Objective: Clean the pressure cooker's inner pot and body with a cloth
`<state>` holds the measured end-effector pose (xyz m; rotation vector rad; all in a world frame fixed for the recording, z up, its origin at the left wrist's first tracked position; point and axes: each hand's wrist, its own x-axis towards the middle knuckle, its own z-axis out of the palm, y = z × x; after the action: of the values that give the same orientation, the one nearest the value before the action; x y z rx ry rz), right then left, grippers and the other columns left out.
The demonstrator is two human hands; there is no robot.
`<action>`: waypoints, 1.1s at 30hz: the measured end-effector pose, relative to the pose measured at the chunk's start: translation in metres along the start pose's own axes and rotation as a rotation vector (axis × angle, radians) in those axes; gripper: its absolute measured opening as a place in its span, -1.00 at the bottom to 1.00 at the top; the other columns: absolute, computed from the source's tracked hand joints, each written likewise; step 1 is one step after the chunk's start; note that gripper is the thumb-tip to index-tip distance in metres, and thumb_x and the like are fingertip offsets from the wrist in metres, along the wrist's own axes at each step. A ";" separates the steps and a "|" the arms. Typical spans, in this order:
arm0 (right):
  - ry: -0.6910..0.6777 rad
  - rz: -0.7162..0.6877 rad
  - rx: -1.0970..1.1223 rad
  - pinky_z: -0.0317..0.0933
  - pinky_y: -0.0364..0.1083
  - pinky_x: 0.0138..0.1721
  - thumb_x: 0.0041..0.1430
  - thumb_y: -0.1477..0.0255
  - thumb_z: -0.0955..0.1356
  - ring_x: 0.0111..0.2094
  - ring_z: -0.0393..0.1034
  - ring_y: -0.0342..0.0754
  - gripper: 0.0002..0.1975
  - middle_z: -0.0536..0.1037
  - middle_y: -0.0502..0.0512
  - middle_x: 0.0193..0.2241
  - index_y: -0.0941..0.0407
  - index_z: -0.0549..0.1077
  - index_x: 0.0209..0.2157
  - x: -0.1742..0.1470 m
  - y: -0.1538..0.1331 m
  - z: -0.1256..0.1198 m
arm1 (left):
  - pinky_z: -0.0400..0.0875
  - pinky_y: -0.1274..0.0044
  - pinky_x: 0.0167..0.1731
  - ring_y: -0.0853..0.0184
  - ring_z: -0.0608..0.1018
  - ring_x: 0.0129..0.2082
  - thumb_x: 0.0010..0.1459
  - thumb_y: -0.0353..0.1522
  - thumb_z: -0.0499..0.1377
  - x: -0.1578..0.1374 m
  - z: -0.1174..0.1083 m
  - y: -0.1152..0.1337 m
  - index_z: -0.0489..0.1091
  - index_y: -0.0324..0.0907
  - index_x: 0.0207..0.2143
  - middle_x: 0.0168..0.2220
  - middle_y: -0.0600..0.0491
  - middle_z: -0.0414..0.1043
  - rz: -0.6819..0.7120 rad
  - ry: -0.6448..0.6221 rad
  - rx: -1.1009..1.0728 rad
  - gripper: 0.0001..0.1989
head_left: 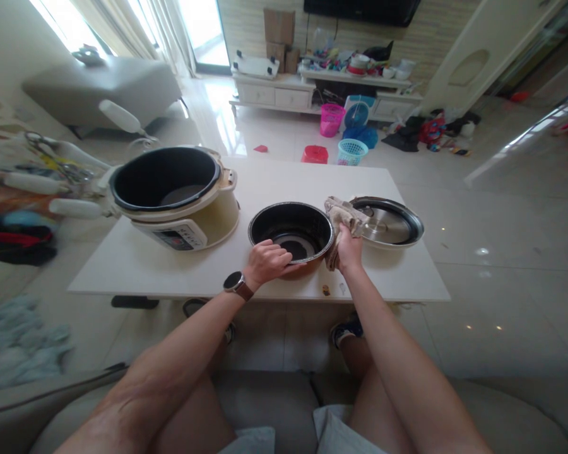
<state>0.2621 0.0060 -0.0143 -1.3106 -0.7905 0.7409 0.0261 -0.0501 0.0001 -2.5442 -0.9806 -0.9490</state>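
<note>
A round inner pot [296, 221], dark inside and brown outside, stands on the white table in front of me. My left hand [269, 261] grips its near left rim, fingers curled over the edge. In my right hand [349, 247] is a bunched, patterned cloth [341, 219], which lies against the pot's right outer side. Just right of the cloth, a round lid [389, 224] rests with its metal inner face up. To the left stands a cream electric cooker [213, 221], its top uncovered and its dark inside showing.
The white table [170, 274] has small bits near its front edge. White-handled items [78, 208] and a clutter of things crowd the left side. Beyond the table are a red stool [315, 154], a blue basket [353, 151] and a pink basket [332, 120] on the floor.
</note>
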 end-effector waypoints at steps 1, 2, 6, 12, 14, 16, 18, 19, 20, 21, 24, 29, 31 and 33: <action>0.009 0.008 -0.012 0.27 0.17 0.35 0.13 0.20 0.43 0.10 0.57 0.10 -0.67 0.72 0.11 -0.06 0.10 0.64 -0.15 0.000 0.001 -0.001 | 0.04 0.40 -0.44 0.39 0.33 -0.58 0.42 -0.01 0.16 -0.001 0.000 0.001 0.26 -0.14 -0.64 -0.65 0.10 0.32 -0.002 -0.021 -0.001 -0.38; 0.017 0.014 -0.023 0.28 0.17 0.34 0.13 0.20 0.43 0.09 0.57 0.10 -0.68 0.72 0.11 -0.08 0.10 0.63 -0.16 0.000 0.001 -0.001 | 0.04 0.40 -0.44 0.39 0.33 -0.58 0.42 0.00 0.15 -0.002 0.000 0.003 0.26 -0.14 -0.64 -0.65 0.10 0.32 -0.004 -0.044 -0.003 -0.37; 0.015 0.004 -0.043 0.31 0.15 0.32 0.12 0.22 0.43 0.08 0.57 0.10 -0.70 0.71 0.09 -0.13 0.09 0.63 -0.18 -0.001 0.003 -0.004 | 0.05 0.40 -0.43 0.37 0.36 -0.56 0.44 -0.01 0.12 -0.007 -0.001 0.007 0.32 -0.14 -0.62 -0.64 0.09 0.34 0.009 -0.113 -0.012 -0.39; 0.010 0.039 -0.047 0.28 0.17 0.34 0.09 0.18 0.44 0.03 0.58 0.10 -0.69 0.72 0.07 -0.16 0.09 0.62 -0.21 -0.001 0.007 -0.008 | 0.13 0.41 -0.41 0.34 0.46 -0.51 0.47 -0.10 0.12 -0.016 -0.002 0.015 0.42 -0.14 -0.53 -0.57 0.07 0.45 0.068 -0.170 -0.008 -0.49; 0.007 0.043 -0.045 0.27 0.19 0.34 0.09 0.17 0.45 0.05 0.58 0.12 -0.68 0.72 0.09 -0.14 0.09 0.62 -0.20 0.000 0.009 -0.008 | 0.16 0.41 -0.41 0.33 0.49 -0.49 0.49 -0.12 0.10 -0.018 -0.001 0.019 0.45 -0.14 -0.49 -0.55 0.06 0.48 0.064 -0.216 -0.015 -0.51; 0.001 0.045 -0.048 0.27 0.19 0.35 0.09 0.17 0.45 0.07 0.57 0.13 -0.68 0.72 0.08 -0.14 0.08 0.62 -0.20 0.000 0.011 -0.009 | 0.18 0.41 -0.40 0.32 0.52 -0.48 0.49 -0.13 0.10 -0.019 0.000 0.023 0.48 -0.14 -0.46 -0.51 0.04 0.51 0.052 -0.274 -0.025 -0.54; -0.003 0.048 -0.046 0.27 0.18 0.36 0.09 0.18 0.45 0.08 0.57 0.13 -0.69 0.72 0.07 -0.14 0.07 0.62 -0.20 0.001 0.012 -0.010 | 0.20 0.41 -0.41 0.31 0.54 -0.46 0.47 -0.13 0.14 -0.020 0.001 0.024 0.51 -0.14 -0.41 -0.48 0.04 0.54 0.043 -0.335 -0.037 -0.59; -0.005 0.048 -0.042 0.27 0.17 0.35 0.09 0.19 0.46 0.08 0.58 0.12 -0.69 0.72 0.06 -0.13 0.07 0.62 -0.20 0.002 0.012 -0.010 | 0.21 0.41 -0.42 0.31 0.55 -0.45 0.45 -0.13 0.16 -0.020 0.001 0.023 0.52 -0.13 -0.39 -0.46 0.04 0.55 0.036 -0.361 -0.042 -0.61; -0.008 0.047 -0.039 0.28 0.17 0.35 0.09 0.19 0.46 0.07 0.58 0.12 -0.70 0.72 0.07 -0.13 0.07 0.62 -0.19 0.002 0.013 -0.010 | 0.21 0.41 -0.43 0.31 0.56 -0.45 0.43 -0.13 0.18 -0.020 0.002 0.023 0.53 -0.13 -0.38 -0.45 0.03 0.56 0.026 -0.382 -0.046 -0.63; -0.008 0.047 -0.039 0.30 0.16 0.34 0.10 0.19 0.46 0.07 0.58 0.11 -0.69 0.72 0.08 -0.13 0.08 0.62 -0.19 0.003 0.013 -0.011 | 0.21 0.41 -0.44 0.30 0.56 -0.44 0.42 -0.12 0.20 -0.020 0.001 0.021 0.54 -0.13 -0.37 -0.44 0.03 0.56 0.014 -0.398 -0.048 -0.64; -0.002 0.062 -0.056 0.33 0.16 0.31 0.11 0.20 0.46 0.07 0.59 0.11 -0.67 0.72 0.10 -0.12 0.10 0.63 -0.15 0.004 0.013 -0.012 | 0.19 0.40 -0.46 0.28 0.56 -0.44 0.39 -0.09 0.22 -0.018 0.001 0.016 0.54 -0.14 -0.38 -0.43 0.02 0.56 -0.021 -0.426 -0.043 -0.63; -0.016 0.076 -0.012 0.30 0.16 0.32 0.12 0.21 0.46 0.11 0.57 0.09 -0.63 0.71 0.09 -0.04 0.09 0.62 -0.08 0.006 0.014 -0.014 | 0.15 0.41 -0.45 0.27 0.57 -0.43 0.38 -0.07 0.23 -0.014 0.000 0.012 0.52 -0.15 -0.43 -0.44 0.01 0.56 -0.067 -0.440 -0.051 -0.59; -0.015 0.068 -0.002 0.32 0.16 0.31 0.13 0.22 0.46 0.12 0.57 0.08 -0.64 0.71 0.07 -0.03 0.08 0.61 -0.08 0.007 0.015 -0.015 | 0.15 0.40 -0.43 0.27 0.55 -0.44 0.36 -0.05 0.23 -0.013 -0.001 0.010 0.52 -0.15 -0.45 -0.45 0.01 0.56 -0.104 -0.436 -0.053 -0.57; -0.036 0.044 0.023 0.36 0.16 0.28 0.14 0.23 0.46 0.11 0.57 0.08 -0.65 0.71 0.06 -0.05 0.07 0.60 -0.07 0.008 0.018 -0.016 | 0.20 0.38 -0.39 0.27 0.54 -0.45 0.36 -0.05 0.23 -0.013 -0.001 0.008 0.52 -0.15 -0.47 -0.46 0.00 0.55 -0.145 -0.424 -0.050 -0.56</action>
<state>0.2795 0.0066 -0.0328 -1.3010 -0.7818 0.8087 0.0236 -0.0626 -0.0073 -2.8118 -1.2814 -0.4737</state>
